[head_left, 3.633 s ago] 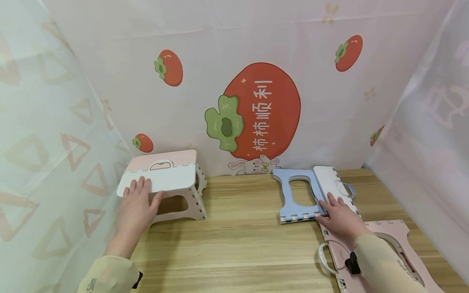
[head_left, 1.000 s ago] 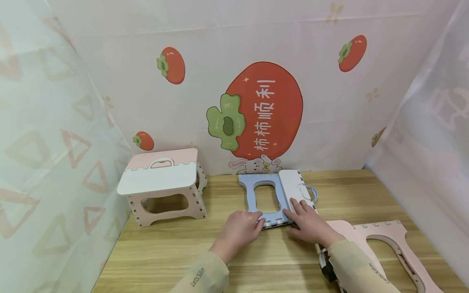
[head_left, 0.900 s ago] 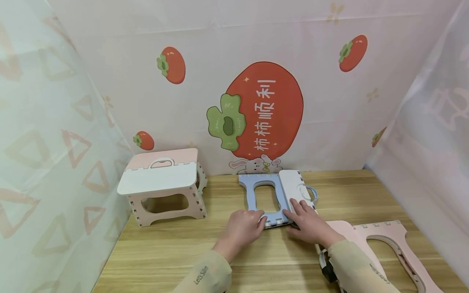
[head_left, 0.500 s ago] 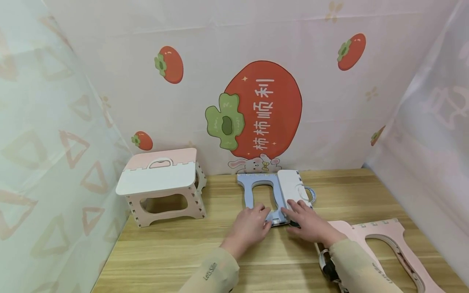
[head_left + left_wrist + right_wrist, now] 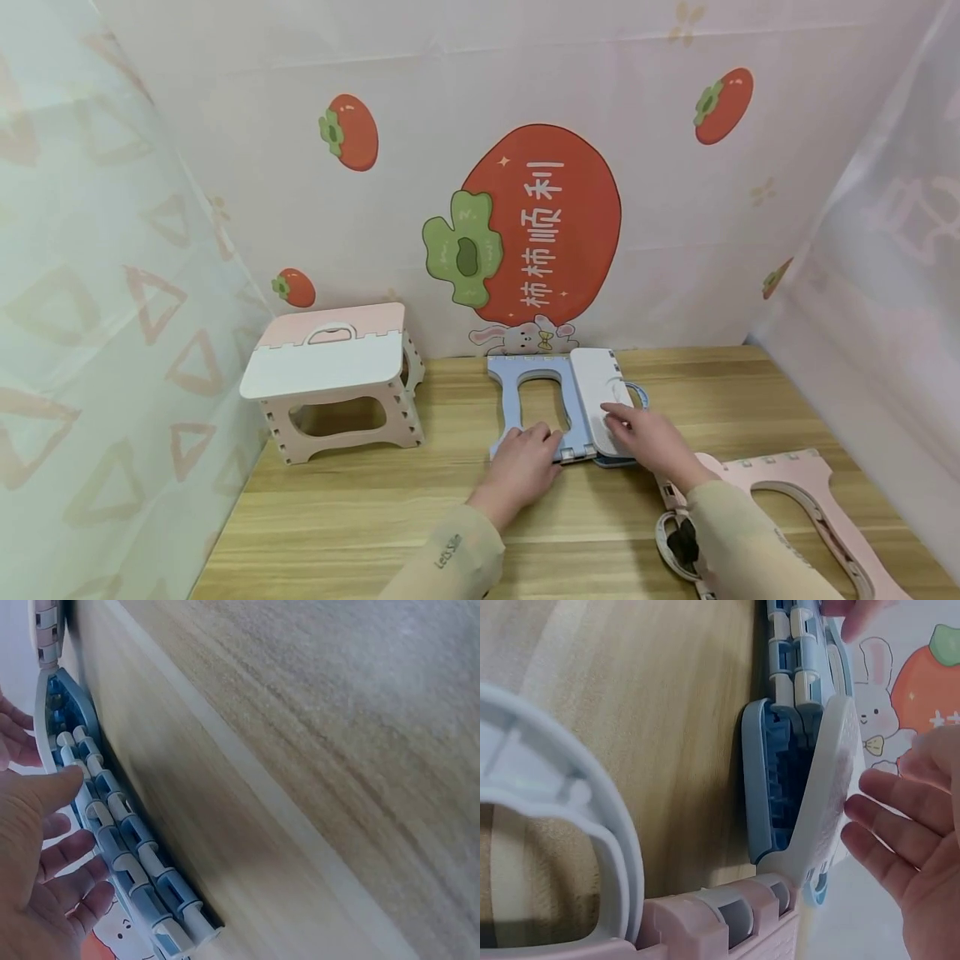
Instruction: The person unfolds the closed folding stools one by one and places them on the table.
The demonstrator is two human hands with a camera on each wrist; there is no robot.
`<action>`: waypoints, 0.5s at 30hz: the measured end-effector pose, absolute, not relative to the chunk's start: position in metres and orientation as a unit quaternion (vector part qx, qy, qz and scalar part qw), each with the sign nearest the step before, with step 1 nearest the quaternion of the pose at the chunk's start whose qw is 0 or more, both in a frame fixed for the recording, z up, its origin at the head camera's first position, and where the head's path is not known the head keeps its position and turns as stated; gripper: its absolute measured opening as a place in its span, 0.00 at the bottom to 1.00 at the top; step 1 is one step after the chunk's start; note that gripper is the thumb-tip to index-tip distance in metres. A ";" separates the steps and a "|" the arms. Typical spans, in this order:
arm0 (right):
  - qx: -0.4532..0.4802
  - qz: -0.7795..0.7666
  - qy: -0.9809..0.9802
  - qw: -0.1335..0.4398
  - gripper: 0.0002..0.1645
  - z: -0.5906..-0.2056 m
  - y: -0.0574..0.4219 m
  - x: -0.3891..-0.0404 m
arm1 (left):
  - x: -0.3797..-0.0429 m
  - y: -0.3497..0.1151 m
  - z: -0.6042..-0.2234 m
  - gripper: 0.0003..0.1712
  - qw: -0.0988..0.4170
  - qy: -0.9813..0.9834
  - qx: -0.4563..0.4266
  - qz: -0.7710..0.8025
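Observation:
A blue-and-white folding stool lies folded at the back of the wooden table. My left hand rests on the near end of its blue leg frame. In the left wrist view, the thumb touches the hinged edge, fingers loosely bent above it. My right hand touches the white seat panel with its fingertips. From the right wrist, this panel stands tilted away from the blue half, a gap between them.
A pink-and-white folding stool stands unfolded at the back left. Another pink folding stool lies folded at the right, partly under the right forearm, its pale handle toward the table's middle. A printed curtain hangs behind.
My left hand has left the standing stool's top for the blue frame. The blue stool has shifted left. My right hand has moved right on the white panel, exposing a blue rim beneath.

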State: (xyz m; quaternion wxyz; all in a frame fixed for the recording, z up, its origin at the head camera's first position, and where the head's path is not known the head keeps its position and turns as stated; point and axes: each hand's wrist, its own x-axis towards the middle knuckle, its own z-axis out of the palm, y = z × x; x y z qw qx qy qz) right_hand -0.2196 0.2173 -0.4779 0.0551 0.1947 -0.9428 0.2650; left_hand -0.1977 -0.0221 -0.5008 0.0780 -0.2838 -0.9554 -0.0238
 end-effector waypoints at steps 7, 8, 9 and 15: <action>0.132 0.269 -0.952 0.070 0.16 -0.476 0.223 -0.227 | -0.200 -0.021 -0.504 0.21 0.109 -0.951 -0.290 -0.005; 0.124 0.268 -0.953 0.070 0.16 -0.475 0.223 -0.228 | -0.200 -0.021 -0.504 0.19 0.113 -0.950 -0.291 0.001; 0.116 0.271 -0.953 0.066 0.16 -0.474 0.224 -0.228 | -0.201 -0.021 -0.504 0.17 0.114 -0.950 -0.291 0.006; 0.057 0.314 -0.947 0.026 0.19 -0.472 0.230 -0.231 | -0.203 -0.021 -0.500 0.10 0.090 -0.951 -0.296 0.014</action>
